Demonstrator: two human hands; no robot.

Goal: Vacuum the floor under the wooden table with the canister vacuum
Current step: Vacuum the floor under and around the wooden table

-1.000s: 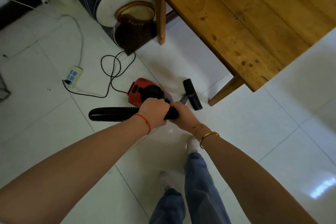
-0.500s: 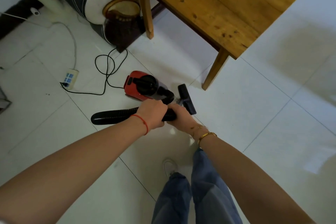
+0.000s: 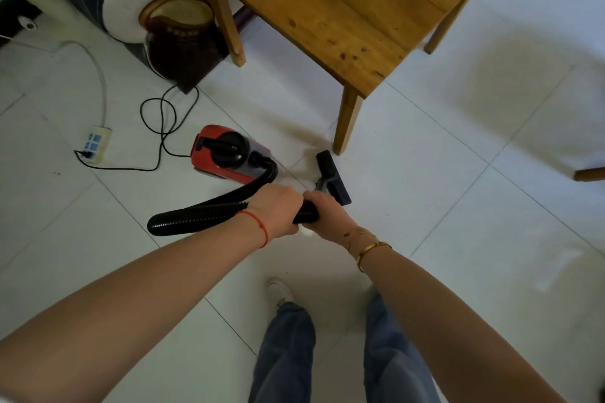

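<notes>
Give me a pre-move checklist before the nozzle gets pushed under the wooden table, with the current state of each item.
1. Both hands on the hose: left hand and right hand each hold a closed grip on the black hose. Ok.
2. Nozzle on the floor beside the table leg, apart from it. Ok.
3. Plug in the power strip. Ok.
4. Motor running: cannot tell.
5. Power cord loops behind the canister, away from the nozzle. Ok.
6. Floor under the wooden table: brown jar stands near the far leg. Not ok.

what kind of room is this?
Probably a room in a home: white tiled floor, a wooden table, a brown ceramic jar beside it, and a power strip on the floor.
</notes>
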